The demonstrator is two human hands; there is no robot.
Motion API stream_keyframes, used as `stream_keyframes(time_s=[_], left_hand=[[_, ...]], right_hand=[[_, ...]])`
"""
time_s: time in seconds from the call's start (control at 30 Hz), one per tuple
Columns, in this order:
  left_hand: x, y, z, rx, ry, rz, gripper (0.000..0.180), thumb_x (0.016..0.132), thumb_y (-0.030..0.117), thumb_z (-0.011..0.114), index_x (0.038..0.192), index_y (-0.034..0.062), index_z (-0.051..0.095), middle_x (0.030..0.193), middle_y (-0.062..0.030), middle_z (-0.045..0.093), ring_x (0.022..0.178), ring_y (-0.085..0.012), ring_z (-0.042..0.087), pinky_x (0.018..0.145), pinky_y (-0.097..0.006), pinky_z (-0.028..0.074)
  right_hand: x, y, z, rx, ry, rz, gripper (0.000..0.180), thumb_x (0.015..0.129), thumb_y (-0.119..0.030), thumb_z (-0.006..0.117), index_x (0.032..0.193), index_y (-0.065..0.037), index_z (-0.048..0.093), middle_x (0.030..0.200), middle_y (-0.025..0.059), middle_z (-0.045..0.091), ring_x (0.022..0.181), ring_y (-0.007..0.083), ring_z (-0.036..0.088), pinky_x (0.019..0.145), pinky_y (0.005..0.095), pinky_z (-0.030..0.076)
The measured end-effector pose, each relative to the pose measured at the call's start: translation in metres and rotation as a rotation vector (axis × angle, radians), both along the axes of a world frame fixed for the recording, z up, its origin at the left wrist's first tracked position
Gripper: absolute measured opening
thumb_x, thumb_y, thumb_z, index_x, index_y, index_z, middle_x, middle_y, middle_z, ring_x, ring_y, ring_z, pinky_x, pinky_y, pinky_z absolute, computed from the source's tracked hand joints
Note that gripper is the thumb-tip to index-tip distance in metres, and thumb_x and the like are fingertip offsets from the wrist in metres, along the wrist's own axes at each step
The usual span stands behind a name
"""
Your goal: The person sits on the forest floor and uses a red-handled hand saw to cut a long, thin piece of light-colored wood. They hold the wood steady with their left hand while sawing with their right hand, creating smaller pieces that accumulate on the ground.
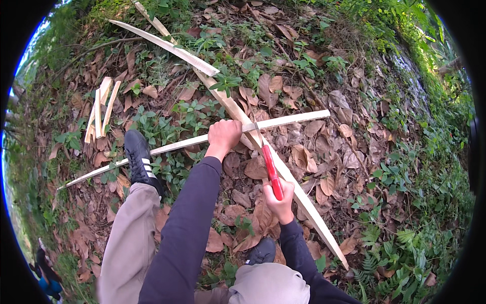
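Note:
My left hand (223, 136) grips a long pale split wooden strip (293, 119) that runs from lower left to upper right. It lies across a thicker pale slat (304, 202) resting on the ground. My right hand (280, 196) holds the red handle of a knife (271, 169). The blade reaches up to the strip just right of my left hand. My left foot in a black shoe (139, 159) stands on the strip's lower left part.
Dry brown leaves and small green plants cover the ground. Another long pale slat (167, 45) lies at the top left. Several short split pieces (101, 109) lie at the left. My right shoe (262, 251) is below my right hand.

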State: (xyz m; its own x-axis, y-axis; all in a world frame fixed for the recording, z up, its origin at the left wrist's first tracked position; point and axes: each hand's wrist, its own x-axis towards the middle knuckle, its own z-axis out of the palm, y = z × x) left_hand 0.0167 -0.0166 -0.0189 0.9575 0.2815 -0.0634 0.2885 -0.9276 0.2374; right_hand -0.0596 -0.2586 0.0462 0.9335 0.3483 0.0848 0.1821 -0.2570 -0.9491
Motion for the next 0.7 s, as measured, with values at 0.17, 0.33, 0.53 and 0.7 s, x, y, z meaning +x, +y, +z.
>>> stream_keyframes(time_s=[0.17,0.33,0.53,0.7], left_hand=[[-0.008,-0.022,0.011,-0.126,0.065,0.084,0.047,0.092,0.032,0.041,0.075,0.0033,0.074,0.077,-0.0226,0.070,0.074,-0.0399,0.070,0.072,-0.050,0.056],[-0.009,-0.021,0.013,-0.098,0.032,0.087,0.046,0.092,0.030,0.042,0.071,0.0064,0.074,0.077,-0.0204,0.071,0.073,-0.0363,0.071,0.071,-0.047,0.057],[-0.009,0.000,-0.001,-0.012,0.008,-0.037,0.037,0.091,0.026,0.043,0.076,0.0079,0.072,0.083,-0.0188,0.071,0.076,-0.0376,0.070,0.067,-0.051,0.056],[0.002,-0.013,0.013,-0.103,0.024,0.093,0.041,0.092,0.028,0.042,0.076,0.0067,0.073,0.082,-0.0197,0.071,0.075,-0.0381,0.070,0.069,-0.051,0.056]], right_hand=[[-0.024,-0.017,0.009,-0.038,0.075,-0.038,0.025,0.077,-0.006,0.067,0.059,-0.003,0.049,0.047,0.0030,0.045,0.040,0.0107,0.046,0.044,0.0296,0.036],[-0.018,-0.006,0.013,0.031,0.070,-0.070,0.028,0.078,-0.006,0.066,0.058,-0.004,0.047,0.046,-0.0002,0.043,0.040,0.0087,0.044,0.043,0.0291,0.034],[0.001,0.018,0.038,0.132,0.235,-0.123,0.030,0.079,-0.007,0.068,0.058,-0.004,0.047,0.047,-0.0019,0.045,0.042,0.0066,0.043,0.042,0.0278,0.032],[-0.048,-0.050,0.008,-0.070,-0.039,-0.015,0.026,0.072,-0.006,0.067,0.057,-0.004,0.045,0.047,0.0060,0.041,0.037,0.0155,0.045,0.042,0.0316,0.035]])
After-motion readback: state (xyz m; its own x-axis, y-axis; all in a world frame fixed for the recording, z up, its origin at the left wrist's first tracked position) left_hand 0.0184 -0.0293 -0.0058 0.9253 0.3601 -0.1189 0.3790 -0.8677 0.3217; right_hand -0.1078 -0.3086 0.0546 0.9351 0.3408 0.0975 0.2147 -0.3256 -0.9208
